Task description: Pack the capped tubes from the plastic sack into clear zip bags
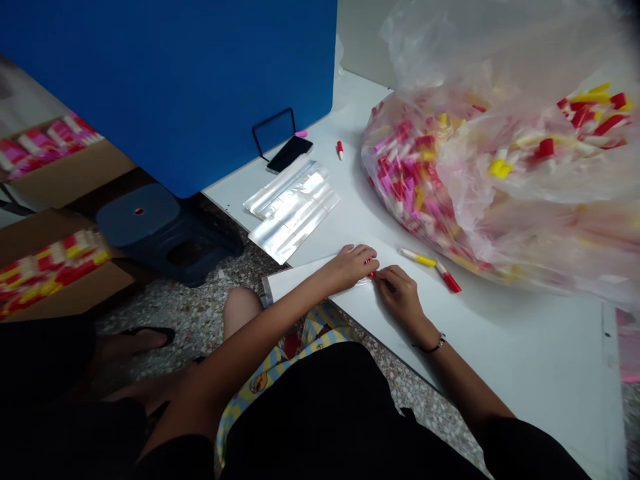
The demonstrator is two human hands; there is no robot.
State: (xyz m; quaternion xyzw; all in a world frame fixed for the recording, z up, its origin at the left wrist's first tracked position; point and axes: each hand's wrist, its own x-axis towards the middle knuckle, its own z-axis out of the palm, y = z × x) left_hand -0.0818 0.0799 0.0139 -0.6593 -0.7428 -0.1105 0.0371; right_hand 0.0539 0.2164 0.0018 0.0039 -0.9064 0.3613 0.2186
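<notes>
My left hand (pixel 354 267) lies over one end of a clear plastic bag (pixel 364 281) at the table's front edge, its fingers curled onto it. My right hand (pixel 400 293) is closed, thumb and fingertips pinched at the bag's right end. Small red pieces (pixel 371 273) show between the two hands; the fingers partly hide them. Under my left forearm a flat white strip with a clear edge (pixel 287 283) reaches past the table edge. Just beyond my right hand lie a yellow-and-white marker (pixel 419 257) and a red-and-white marker (pixel 449 277).
A large clear bag of colourful markers (pixel 415 173) fills the table's right back. Silvery clear bags (pixel 295 207), a phone (pixel 290 154) and a small red marker (pixel 340 150) lie further left. A blue panel (pixel 200 87) stands behind. Left are a stool (pixel 140 213), marker-filled boxes (pixel 75 293) and another person's foot (pixel 147 339).
</notes>
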